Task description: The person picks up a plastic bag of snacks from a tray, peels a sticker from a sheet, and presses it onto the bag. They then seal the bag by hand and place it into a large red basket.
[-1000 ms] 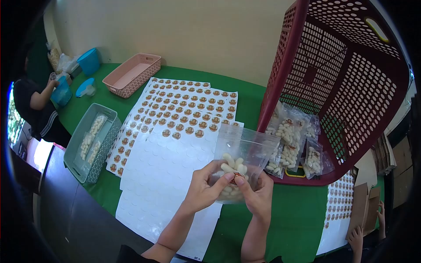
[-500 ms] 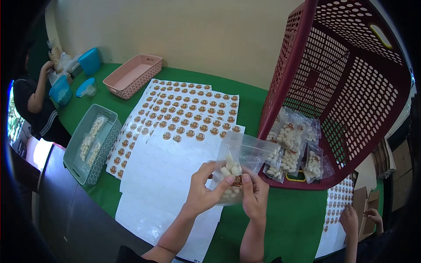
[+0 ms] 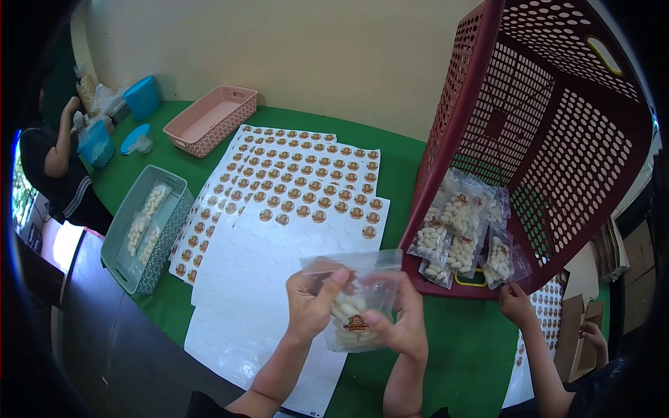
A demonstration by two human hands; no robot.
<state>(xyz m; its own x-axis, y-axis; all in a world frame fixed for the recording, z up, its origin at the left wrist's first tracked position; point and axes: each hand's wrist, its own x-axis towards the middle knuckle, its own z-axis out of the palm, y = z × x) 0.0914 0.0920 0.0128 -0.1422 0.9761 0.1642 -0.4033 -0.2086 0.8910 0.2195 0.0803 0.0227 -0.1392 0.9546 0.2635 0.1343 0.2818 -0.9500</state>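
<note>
A clear plastic pouch [image 3: 352, 336] of white oblong pieces hangs upright between my hands, a brown round sticker on its front. My left hand [image 3: 310, 301] pinches its upper left side, thumb in front. My right hand [image 3: 406, 322] grips the right side, with the thumb against the front by the sticker. Some fingers are hidden behind the pouch. Below and behind it lie overlapping white sticker sheets [image 3: 258, 279]; the top one has several rows of brown round stickers left at its far end and bare backing nearer me.
At right, a maroon basket [image 3: 456, 118] on its side holds several filled pouches [image 3: 460, 223]; a co-worker's hand [image 3: 516, 306] reaches one at its rim. A green basket [image 3: 182, 202] with pouches and a pink basket [image 3: 209, 115] stand left. Another person [image 3: 59, 160] is beside blue containers [image 3: 143, 97].
The pouch has come lower and nearer me, its sticker now facing me in full view. My right thumb has shifted beside the sticker. The co-worker's hand has moved to the maroon basket's rim.
</note>
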